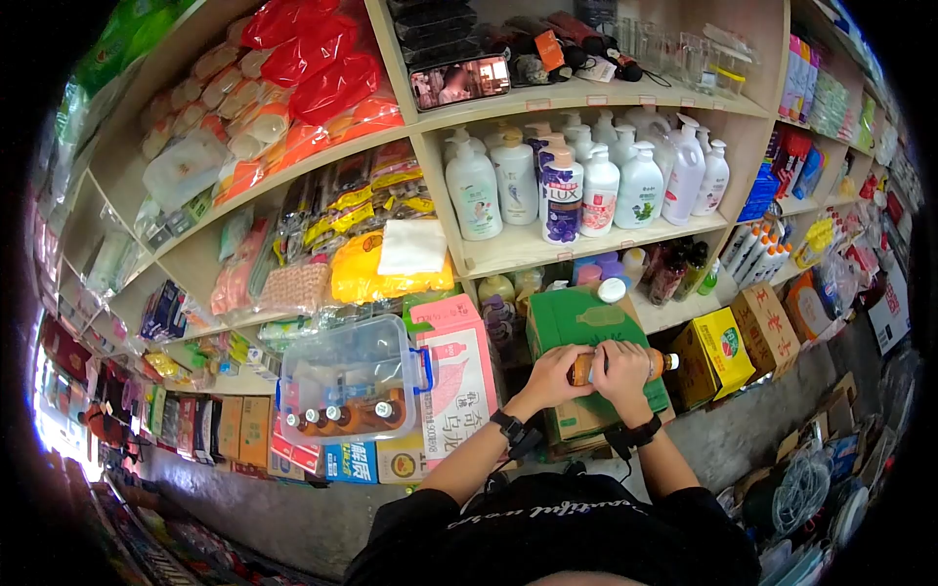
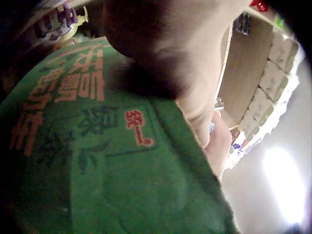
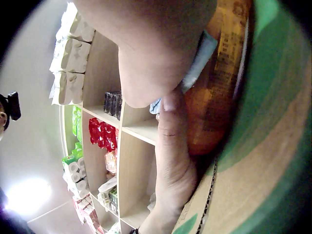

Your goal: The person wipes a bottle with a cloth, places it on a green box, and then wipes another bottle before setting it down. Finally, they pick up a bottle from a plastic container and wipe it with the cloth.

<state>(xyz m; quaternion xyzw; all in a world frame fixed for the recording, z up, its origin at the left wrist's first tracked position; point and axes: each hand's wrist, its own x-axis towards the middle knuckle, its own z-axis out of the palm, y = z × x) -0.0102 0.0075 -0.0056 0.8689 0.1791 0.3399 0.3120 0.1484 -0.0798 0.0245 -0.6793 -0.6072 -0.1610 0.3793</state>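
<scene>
An amber bottle [image 1: 668, 361] with a white cap lies sideways over a green carton [image 1: 557, 317], cap to the right in the head view. My left hand [image 1: 565, 377] grips its left part; my right hand [image 1: 623, 371] is curled over its middle. A light blue piece of cloth or paper [image 3: 201, 62] lies between my right hand and the bottle's orange label [image 3: 229, 53]. In the right wrist view my left thumb [image 3: 170, 131] points up beside it. My left hand [image 2: 165, 44] hides the bottle in the left wrist view.
Left of the hands, a clear tub [image 1: 352, 356] holds several brown bottles with white caps [image 1: 389, 411]. A white-capped container [image 1: 612, 290] stands at the carton's back. Pump bottles [image 1: 640, 186] fill the shelf ahead. A yellow box [image 1: 718, 354] stands to the right.
</scene>
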